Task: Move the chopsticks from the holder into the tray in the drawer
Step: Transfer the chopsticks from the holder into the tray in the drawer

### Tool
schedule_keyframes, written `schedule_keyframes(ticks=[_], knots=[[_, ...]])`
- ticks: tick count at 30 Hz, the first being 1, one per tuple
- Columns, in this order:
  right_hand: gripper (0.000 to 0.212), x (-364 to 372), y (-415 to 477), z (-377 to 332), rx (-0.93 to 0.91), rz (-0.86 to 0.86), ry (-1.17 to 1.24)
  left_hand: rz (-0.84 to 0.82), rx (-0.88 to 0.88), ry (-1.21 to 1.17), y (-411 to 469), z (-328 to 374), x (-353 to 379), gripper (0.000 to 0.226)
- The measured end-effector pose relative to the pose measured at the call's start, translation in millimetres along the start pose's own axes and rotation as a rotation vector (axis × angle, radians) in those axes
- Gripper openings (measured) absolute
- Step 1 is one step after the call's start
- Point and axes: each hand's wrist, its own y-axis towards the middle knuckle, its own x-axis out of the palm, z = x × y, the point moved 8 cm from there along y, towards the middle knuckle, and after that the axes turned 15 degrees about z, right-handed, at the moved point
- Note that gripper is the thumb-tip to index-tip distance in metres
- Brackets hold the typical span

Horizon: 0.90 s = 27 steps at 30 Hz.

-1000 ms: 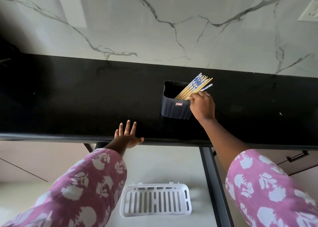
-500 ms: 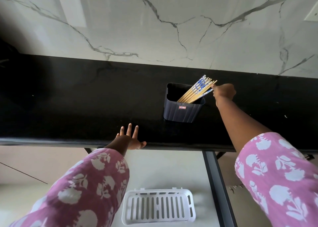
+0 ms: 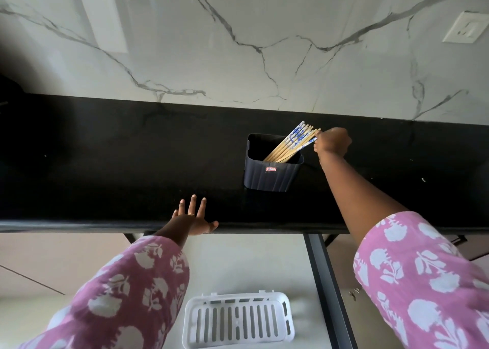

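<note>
A dark ribbed holder (image 3: 272,174) stands on the black countertop (image 3: 105,163). Several wooden chopsticks (image 3: 289,145) with blue-and-white tops lean out of it to the right. My right hand (image 3: 332,142) is at their upper ends, fingers curled onto the tips of the bundle. My left hand (image 3: 191,219) lies flat on the counter's front edge, fingers spread, holding nothing. A white slotted tray (image 3: 238,319) lies below in the open drawer (image 3: 238,264), with nothing in it.
A marble wall with a white outlet (image 3: 467,28) rises behind the counter. A dark drawer rail (image 3: 326,290) runs down to the right of the tray. Pale cabinet fronts lie to either side below the counter.
My right hand moved from the holder's front right corner up to the chopsticks' top ends. The left hand stayed on the counter edge.
</note>
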Motion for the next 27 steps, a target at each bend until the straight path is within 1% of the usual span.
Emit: schedule_keyframes(ticks=[7,10,12,13,15,18,20,21,23,24,27], knots=[[0.022,-32,14,-13,0.002,0.066,0.153,0.133,-0.099,-0.057,-7,6,-12,0.081],[0.025,-49,16,-18,0.022,0.098,0.184,0.163,-0.103,-0.008,-10,22,-38,0.071],[0.026,-57,14,-21,0.041,0.112,0.226,0.176,-0.101,-0.071,-14,39,-60,0.064],[0.026,-64,10,-23,0.056,0.120,0.256,0.191,-0.101,-0.162,-16,48,-71,0.062],[0.026,-77,-1,-27,0.108,0.123,0.334,0.232,-0.103,-0.451,-22,67,-96,0.060],[0.020,-89,-31,-23,0.242,0.076,0.476,0.269,-0.122,-1.025,-35,90,-125,0.057],[0.019,-94,-54,-12,0.338,0.048,0.545,0.225,-0.138,-1.391,-49,104,-133,0.056],[0.019,-97,-64,-5,0.382,0.041,0.569,0.210,-0.169,-1.561,-54,105,-135,0.051],[0.020,-100,-81,12,0.477,0.009,0.587,0.269,-0.253,-1.770,-61,100,-137,0.034],[0.021,-100,-88,20,0.522,-0.013,0.589,0.311,-0.280,-1.831,-64,94,-137,0.031],[0.017,-96,-111,45,0.682,-0.137,0.608,0.373,-0.284,-1.995,-72,86,-138,0.019]])
